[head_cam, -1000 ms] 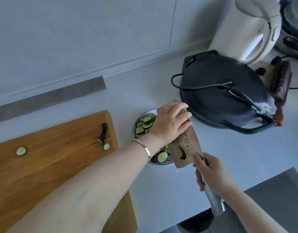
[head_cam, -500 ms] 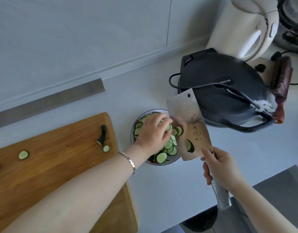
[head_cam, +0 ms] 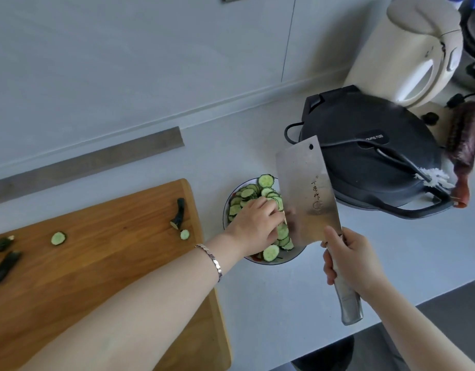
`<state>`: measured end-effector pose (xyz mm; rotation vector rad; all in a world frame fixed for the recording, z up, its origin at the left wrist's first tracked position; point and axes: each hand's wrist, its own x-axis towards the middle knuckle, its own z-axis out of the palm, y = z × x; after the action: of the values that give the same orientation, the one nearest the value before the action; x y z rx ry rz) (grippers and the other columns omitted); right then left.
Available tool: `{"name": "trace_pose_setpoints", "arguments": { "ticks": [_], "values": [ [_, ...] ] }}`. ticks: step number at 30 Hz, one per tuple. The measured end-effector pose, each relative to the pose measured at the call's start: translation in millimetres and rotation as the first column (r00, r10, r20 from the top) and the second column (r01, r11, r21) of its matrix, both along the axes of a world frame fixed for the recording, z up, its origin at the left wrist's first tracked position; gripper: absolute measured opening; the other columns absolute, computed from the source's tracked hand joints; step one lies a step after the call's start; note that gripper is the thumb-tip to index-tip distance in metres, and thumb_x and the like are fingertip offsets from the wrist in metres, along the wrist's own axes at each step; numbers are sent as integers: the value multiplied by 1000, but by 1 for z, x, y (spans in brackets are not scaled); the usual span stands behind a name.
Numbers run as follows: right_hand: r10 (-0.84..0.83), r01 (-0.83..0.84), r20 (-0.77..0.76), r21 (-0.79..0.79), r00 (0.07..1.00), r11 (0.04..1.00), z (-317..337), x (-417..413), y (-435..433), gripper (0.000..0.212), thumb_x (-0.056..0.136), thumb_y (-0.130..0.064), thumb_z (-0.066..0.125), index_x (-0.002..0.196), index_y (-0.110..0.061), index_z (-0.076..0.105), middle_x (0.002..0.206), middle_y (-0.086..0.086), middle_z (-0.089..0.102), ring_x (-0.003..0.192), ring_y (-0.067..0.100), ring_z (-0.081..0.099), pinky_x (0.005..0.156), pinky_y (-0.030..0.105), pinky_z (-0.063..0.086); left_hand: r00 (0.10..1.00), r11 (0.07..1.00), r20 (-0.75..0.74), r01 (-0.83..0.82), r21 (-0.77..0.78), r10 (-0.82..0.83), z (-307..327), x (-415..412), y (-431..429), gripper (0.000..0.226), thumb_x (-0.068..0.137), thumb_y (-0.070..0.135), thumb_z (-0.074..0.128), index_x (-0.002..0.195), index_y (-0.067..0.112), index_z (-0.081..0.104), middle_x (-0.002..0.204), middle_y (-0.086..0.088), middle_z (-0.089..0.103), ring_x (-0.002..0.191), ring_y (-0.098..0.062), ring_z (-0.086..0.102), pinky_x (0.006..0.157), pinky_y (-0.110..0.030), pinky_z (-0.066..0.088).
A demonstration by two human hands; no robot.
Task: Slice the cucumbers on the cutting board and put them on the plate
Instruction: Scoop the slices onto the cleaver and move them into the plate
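Cleaver (head_cam: pixel 308 194) in right hand (head_cam: pixel 348 261), long axis toward wall (head_cam: pixel 123 62)

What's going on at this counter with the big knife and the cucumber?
A person is moving sliced cucumber onto a plate. The right hand grips the handle of a cleaver, holding its blade up at the plate's right side. The left hand rests its fingers on the cucumber slices heaped there, close against the blade. Two loose slices and a few dark end pieces lie on the wooden cutting board to the left.
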<state>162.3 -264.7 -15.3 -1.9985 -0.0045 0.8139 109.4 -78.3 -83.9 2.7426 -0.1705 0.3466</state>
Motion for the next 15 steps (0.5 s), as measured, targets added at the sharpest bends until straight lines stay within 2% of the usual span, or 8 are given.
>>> {"name": "trace_pose_setpoints", "arguments": {
  "ticks": [3, 5, 7, 9, 11, 15],
  "values": [
    [0, 0, 20, 12, 1000, 1000, 7, -3, 7, 30, 96, -20, 46, 73, -1, 49, 40, 3, 45, 34, 22, 41, 39, 28, 42, 988, 980, 85, -111, -164, 126, 22, -16, 12, 19, 80, 17, 49, 81, 6, 65, 81, -6, 61, 76, -23, 54, 74, -33, 44],
    [49, -50, 40, 17, 998, 999, 13, -8, 18, 31, 96, -21, 45, 71, -2, 46, 40, 4, 45, 33, 22, 41, 38, 27, 41, 948, 922, 110, -258, -288, 300, 36, -36, 31, 20, 83, 17, 48, 83, 5, 63, 81, -4, 61, 74, -21, 56, 70, -31, 42],
    [148, -148, 51, 7, 988, 989, 18, -20, 42, 36, 97, -22, 45, 66, -4, 43, 39, 7, 46, 32, 22, 42, 37, 24, 40, 871, 834, 78, -433, -343, 485, 45, -75, 61, 16, 83, 14, 48, 82, 6, 62, 78, -3, 59, 70, -20, 55, 62, -30, 45],
    [224, -225, 24, 26, 974, 974, 17, -39, 71, 37, 97, -24, 46, 66, -5, 43, 39, 8, 47, 31, 22, 42, 37, 24, 41, 755, 705, -38, -628, -330, 654, 44, -122, 94, 9, 84, 7, 54, 86, 7, 63, 82, -1, 58, 74, -19, 55, 61, -31, 47],
    [260, -255, -43, 96, 965, 962, 9, -63, 99, 35, 97, -25, 48, 69, -4, 44, 40, 7, 45, 32, 22, 41, 37, 27, 42, 607, 555, -173, -787, -271, 776, 39, -169, 127, 14, 84, 1, 56, 94, 7, 62, 91, -1, 56, 83, -19, 55, 67, -26, 42],
    [345, -324, -127, 161, 930, 932, -14, -121, 152, 32, 97, -25, 50, 74, -3, 48, 43, 7, 45, 33, 22, 42, 40, 30, 42, 361, 337, -297, -932, -132, 884, 32, -254, 180, 24, 86, 4, 55, 109, 8, 58, 118, -8, 52, 93, -17, 53, 74, -25, 41]
  ]
}}
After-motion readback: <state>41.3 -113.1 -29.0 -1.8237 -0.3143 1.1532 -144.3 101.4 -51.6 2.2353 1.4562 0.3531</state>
